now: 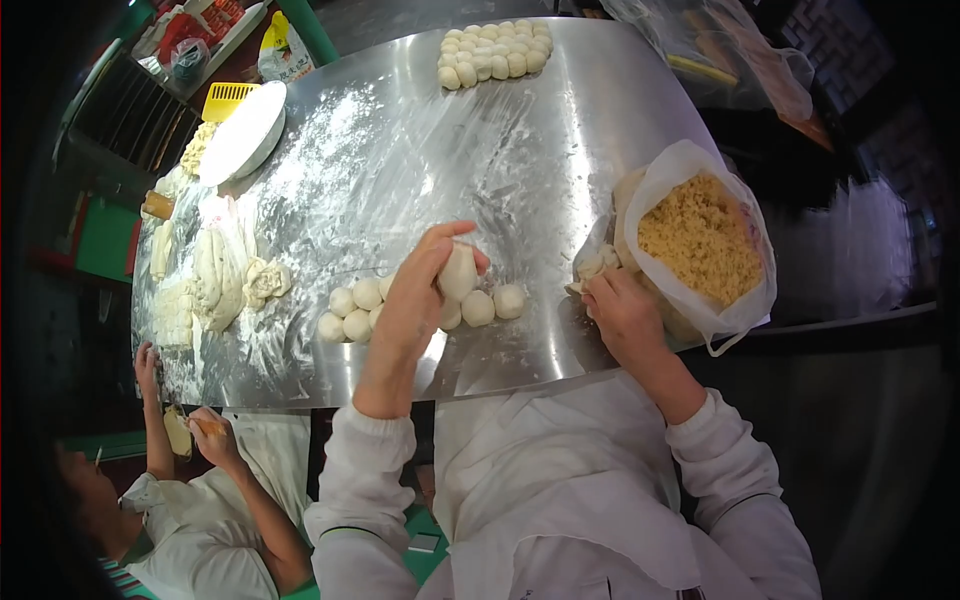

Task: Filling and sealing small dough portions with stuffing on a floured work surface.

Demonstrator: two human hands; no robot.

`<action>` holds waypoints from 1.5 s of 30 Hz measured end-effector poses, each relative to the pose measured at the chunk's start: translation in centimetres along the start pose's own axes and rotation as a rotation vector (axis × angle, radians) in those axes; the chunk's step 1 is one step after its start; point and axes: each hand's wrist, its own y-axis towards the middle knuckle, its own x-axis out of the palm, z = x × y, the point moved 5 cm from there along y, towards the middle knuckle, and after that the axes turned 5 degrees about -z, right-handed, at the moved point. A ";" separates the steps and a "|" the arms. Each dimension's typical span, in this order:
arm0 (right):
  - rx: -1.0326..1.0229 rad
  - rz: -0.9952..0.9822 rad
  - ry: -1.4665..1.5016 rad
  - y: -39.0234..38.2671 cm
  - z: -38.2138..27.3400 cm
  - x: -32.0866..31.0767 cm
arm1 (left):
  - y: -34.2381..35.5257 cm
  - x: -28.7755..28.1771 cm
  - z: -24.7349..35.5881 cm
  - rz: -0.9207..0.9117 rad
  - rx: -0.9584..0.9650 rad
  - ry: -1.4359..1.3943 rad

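My left hand point(410, 300) is closed around a pale, smooth lump of dough point(456, 270), held over a row of round dough balls point(478, 308) on the steel table. More balls lie behind and left of that hand, partly hidden by it. My right hand point(625, 315), fingers curled, pinches at thin pale dough pieces point(600, 260) lying just left of an open white plastic bag point(675, 160) filled with yellowish crumbly filling point(698, 240).
The floury steel table point(350, 180) holds a block of balls point(495, 50) at the far edge, loose dough point(215, 270), a white basin point(240, 130), a wooden roller point(158, 205) and a yellow basket point(230, 95) leftward. A co-worker point(200, 510) works at my left.
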 end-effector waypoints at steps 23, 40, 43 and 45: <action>-0.089 0.083 -0.049 -0.8 -0.4 -0.4 | -5.5 -30.8 5.3 0.432 -0.400 1.960; 0.193 -0.221 -0.408 0.7 11.3 -13.2 | -10.9 -36.0 6.5 0.918 0.115 1.470; 0.303 -0.125 -0.066 0.6 11.0 -14.5 | -8.5 -33.3 6.3 0.895 0.154 0.691; 0.273 -0.092 0.058 1.0 11.3 -14.5 | -5.1 -27.4 6.4 0.566 0.143 0.268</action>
